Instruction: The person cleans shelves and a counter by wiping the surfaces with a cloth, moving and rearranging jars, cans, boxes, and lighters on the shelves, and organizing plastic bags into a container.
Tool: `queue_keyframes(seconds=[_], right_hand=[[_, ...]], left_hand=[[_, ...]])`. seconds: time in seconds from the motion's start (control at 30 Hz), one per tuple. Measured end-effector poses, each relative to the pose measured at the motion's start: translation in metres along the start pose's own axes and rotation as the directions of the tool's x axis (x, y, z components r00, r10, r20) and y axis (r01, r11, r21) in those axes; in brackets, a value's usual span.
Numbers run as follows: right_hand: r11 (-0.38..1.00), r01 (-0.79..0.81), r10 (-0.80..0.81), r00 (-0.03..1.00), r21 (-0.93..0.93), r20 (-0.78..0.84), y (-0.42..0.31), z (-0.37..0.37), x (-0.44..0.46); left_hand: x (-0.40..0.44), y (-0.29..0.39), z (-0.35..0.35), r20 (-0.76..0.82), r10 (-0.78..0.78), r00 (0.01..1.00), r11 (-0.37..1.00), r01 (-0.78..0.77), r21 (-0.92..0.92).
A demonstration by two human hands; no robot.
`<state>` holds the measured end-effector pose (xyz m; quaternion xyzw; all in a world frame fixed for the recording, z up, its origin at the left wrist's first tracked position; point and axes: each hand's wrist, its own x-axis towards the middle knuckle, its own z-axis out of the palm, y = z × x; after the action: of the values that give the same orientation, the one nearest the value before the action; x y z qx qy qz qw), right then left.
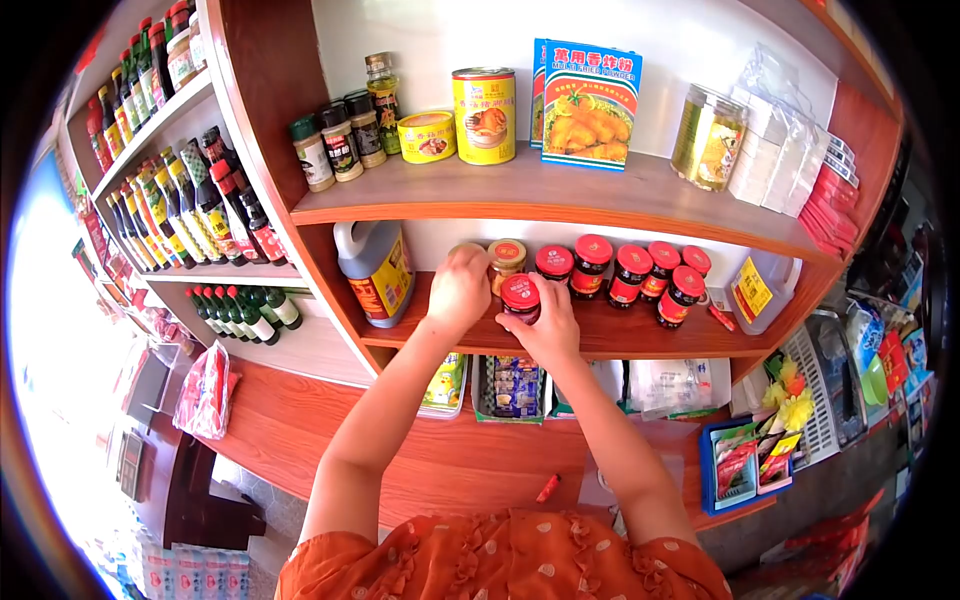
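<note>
My right hand [548, 325] is closed round a red-lidded jar [520, 296] at the front of the middle shelf [620, 343]. My left hand [462, 290] is beside a jar with a gold lid [507, 257], its fingers bent at that jar's left side; whether they grip it is hard to tell. Just behind the held jar stands another red-lidded jar [554, 262]. Several more red-lidded jars [631, 272] stand to the right on the same shelf.
A large jug [376, 273] stands left on the middle shelf, a clear jug [762, 290] right. Above are spice bottles [313, 155], yellow cans [484, 117] and a blue box [590, 105]. Below are trays of packets [512, 388] and a blue basket [712, 470]. Sauce bottles [205, 205] fill the left shelves.
</note>
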<state>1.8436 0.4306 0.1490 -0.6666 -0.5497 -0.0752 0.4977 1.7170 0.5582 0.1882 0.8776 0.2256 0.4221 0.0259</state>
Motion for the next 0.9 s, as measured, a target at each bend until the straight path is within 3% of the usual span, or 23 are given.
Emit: queue_keyframes(seconds=[0.07,0.17,0.2,0.3,0.53,0.63,0.77,0.8,0.9], right_hand=[[1.000,-0.026,0.026,1.000,0.009,-0.009,0.002,0.007,0.001],[0.999,-0.017,0.021,0.996,0.040,-0.091,0.012,0.017,0.000],[0.999,-0.008,0.015,0.991,0.052,-0.131,0.014,0.019,-0.001],[0.988,0.007,0.023,0.982,0.152,-0.190,0.021,0.019,-0.004],[0.985,0.091,-0.066,0.984,0.146,-0.168,0.032,0.022,-0.005],[0.986,0.015,0.007,0.992,0.169,-0.125,0.023,0.019,-0.005],[0.992,0.098,-0.084,0.984,0.083,-0.160,0.028,0.021,0.001],[0.991,0.119,-0.110,0.986,0.068,-0.128,0.027,0.016,0.005],[0.988,-0.053,0.031,0.989,0.148,0.146,0.022,-0.006,0.013]], left_hand=[[0.019,-0.003,0.002,-0.032,0.077,0.996,0.991,-0.073,0.114],[0.022,-0.004,0.019,0.076,0.091,0.993,0.972,-0.105,0.209],[0.024,-0.003,0.013,0.298,-0.092,0.950,0.975,0.026,0.221],[0.012,-0.020,0.016,0.206,0.054,0.977,0.979,-0.092,0.180],[-0.003,-0.050,-0.034,0.370,0.213,0.904,0.975,-0.172,-0.140],[-0.006,-0.040,-0.051,0.375,0.148,0.915,0.988,-0.120,-0.098],[-0.004,-0.028,-0.050,0.415,-0.013,0.910,0.998,0.039,-0.054],[-0.004,-0.029,-0.048,0.416,-0.017,0.909,0.998,0.042,-0.053],[-0.005,-0.039,-0.044,0.428,0.053,0.902,0.993,-0.004,-0.114]])
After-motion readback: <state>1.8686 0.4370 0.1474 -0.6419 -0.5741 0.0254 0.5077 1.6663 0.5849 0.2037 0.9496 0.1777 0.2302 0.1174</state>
